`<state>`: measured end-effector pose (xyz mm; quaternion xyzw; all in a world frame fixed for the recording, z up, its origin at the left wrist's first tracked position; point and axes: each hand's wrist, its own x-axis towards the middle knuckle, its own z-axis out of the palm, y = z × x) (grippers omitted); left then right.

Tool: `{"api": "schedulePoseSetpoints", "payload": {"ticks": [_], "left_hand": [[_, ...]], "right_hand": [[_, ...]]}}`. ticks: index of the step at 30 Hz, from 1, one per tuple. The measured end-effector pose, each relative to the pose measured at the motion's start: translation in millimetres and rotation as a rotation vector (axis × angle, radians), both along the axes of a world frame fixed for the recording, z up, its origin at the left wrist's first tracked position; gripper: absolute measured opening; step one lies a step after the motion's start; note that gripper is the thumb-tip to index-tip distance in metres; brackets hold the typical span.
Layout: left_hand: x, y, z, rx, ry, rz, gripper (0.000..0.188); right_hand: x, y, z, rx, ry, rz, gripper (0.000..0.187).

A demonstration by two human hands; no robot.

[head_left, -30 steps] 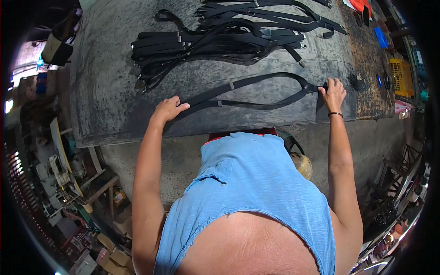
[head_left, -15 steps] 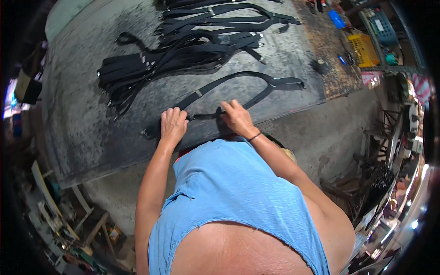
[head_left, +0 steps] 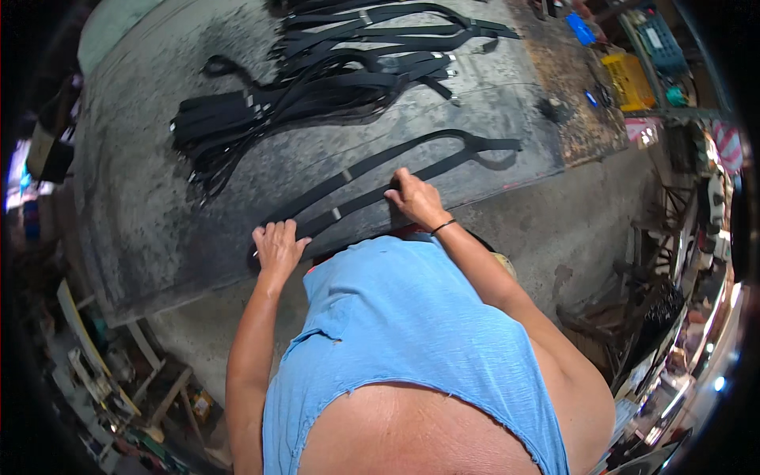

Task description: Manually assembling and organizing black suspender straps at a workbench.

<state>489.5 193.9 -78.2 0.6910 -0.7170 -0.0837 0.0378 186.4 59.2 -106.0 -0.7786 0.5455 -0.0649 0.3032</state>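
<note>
A pair of black suspenders [head_left: 368,162] lies stretched along the near edge of the table, its two straps side by side and joined at the right. Each strap carries a metal adjuster. My left hand [head_left: 277,247] presses down with bent fingers around the straps' left ends, which it partly hides. My right hand [head_left: 418,199] grips the nearer strap about midway, thumb and fingers together. Beyond, a thick bundle of black suspenders [head_left: 222,119] rests with metal clips at its ends.
More black straps [head_left: 396,20] are laid out at the far side of the grey worn table [head_left: 134,222]. At the right stand a yellow basket [head_left: 629,83] and a blue-grey basket [head_left: 661,47]. A blue object [head_left: 580,29] sits on the brown board section.
My left hand has slid left and nearer along the straps. The nearer strap, bunched and twisted before, now lies straight and flat. My right hand has shifted slightly right.
</note>
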Motion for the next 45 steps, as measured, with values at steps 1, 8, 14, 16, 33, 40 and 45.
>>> {"api": "schedulePoseSetpoints", "payload": {"ticks": [1, 8, 14, 16, 33, 40, 45], "left_hand": [[7, 2, 3, -0.034, 0.035, 0.001, 0.041], [-36, -27, 0, 0.012, 0.16, -0.006, 0.037], [-51, -39, -16, 0.16, 0.538, 0.047, 0.023], [-48, -48, -2, 0.315, 0.63, 0.128, 0.028], [-61, -62, 3, 0.179, 0.589, 0.049, 0.022], [-59, -61, 1, 0.141, 0.616, 0.032, 0.02], [-51, -64, 14, 0.158, 0.705, 0.116, 0.025]], "right_hand": [[0, 0, 4, -0.016, 0.01, -0.001, 0.037], [18, 3, 16, 0.013, -0.139, 0.097, 0.03], [61, 12, 12, 0.035, -0.345, 0.301, 0.027], [68, 11, 11, 0.061, -0.349, 0.453, 0.026], [76, 12, 31, -0.079, -0.255, 0.456, 0.01], [74, 8, 34, -0.023, -0.222, 0.474, 0.013], [64, 12, 57, 0.11, -0.363, 0.406, 0.046]]}}
